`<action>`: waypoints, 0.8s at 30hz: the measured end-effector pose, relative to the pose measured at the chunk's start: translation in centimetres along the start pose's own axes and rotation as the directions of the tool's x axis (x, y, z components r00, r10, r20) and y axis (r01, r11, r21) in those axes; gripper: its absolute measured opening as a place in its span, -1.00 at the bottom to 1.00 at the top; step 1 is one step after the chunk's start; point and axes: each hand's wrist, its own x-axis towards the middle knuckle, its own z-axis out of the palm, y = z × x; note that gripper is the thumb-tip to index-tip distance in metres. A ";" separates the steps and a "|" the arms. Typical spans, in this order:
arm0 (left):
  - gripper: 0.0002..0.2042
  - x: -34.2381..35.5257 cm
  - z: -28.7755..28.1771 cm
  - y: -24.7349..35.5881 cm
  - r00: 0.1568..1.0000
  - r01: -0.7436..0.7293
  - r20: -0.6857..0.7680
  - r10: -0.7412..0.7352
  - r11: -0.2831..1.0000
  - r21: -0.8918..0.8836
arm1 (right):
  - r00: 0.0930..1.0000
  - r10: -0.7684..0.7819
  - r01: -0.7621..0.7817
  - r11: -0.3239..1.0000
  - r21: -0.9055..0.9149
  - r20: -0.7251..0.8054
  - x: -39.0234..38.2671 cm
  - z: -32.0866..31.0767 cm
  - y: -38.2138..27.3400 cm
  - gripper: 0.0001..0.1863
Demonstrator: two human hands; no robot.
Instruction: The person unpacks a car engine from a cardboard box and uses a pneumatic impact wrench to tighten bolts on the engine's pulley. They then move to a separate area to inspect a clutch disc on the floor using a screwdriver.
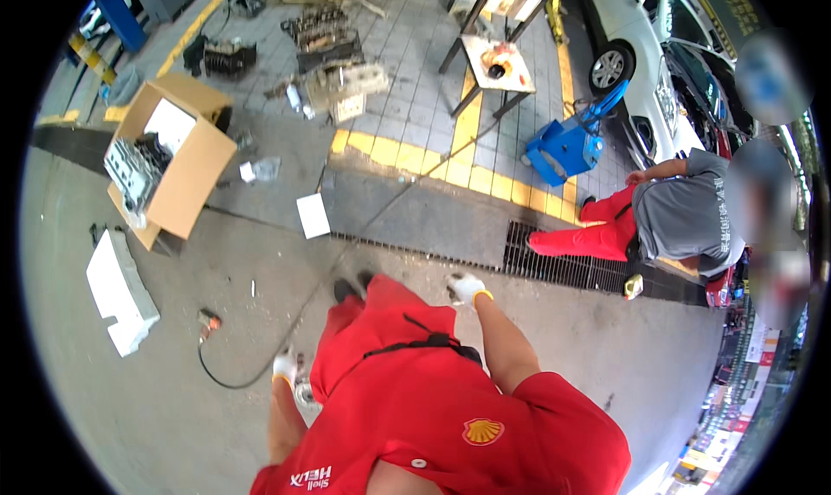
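Observation:
My left hand (286, 365), in a white glove with darkened fingertips, hangs low beside my red trouser leg. Its fingers are small and partly blurred, and I cannot make out anything in them. Close to that wrist a round metal part (305, 395) shows beside my body, partly hidden by it. My right hand (467, 288), also in a white glove with a yellow cuff, is held out in front to the right. Its fingers are apart and nothing shows in them. To the left on the floor lies an orange and black air tool (209, 320) with a dark hose.
A cardboard box (192, 179) holding a metal engine part (138, 170) stands ahead left, near white foam (121, 292). A white sheet (313, 215) and drain grating (563, 261) lie ahead. Beyond are engine parts (325, 41), a blue wheeled machine (563, 149), a car (640, 54) and another person (679, 205).

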 end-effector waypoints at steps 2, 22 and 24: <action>-0.63 1.2 -2.0 0.3 0.994 -0.099 0.062 0.093 0.991 0.090 | 0.994 -0.104 0.099 0.982 -0.158 -0.020 -3.7 -0.5 -1.3 -0.50; -0.71 -0.2 16.8 27.7 0.988 -0.114 0.144 0.063 0.919 0.377 | 0.974 0.227 -0.176 0.683 0.709 0.023 4.5 -14.0 7.4 -0.58; -0.71 -0.7 21.1 32.7 0.970 -0.200 0.203 0.134 0.912 0.358 | 0.989 0.140 -0.124 0.635 0.763 0.044 7.0 -18.1 5.4 -0.58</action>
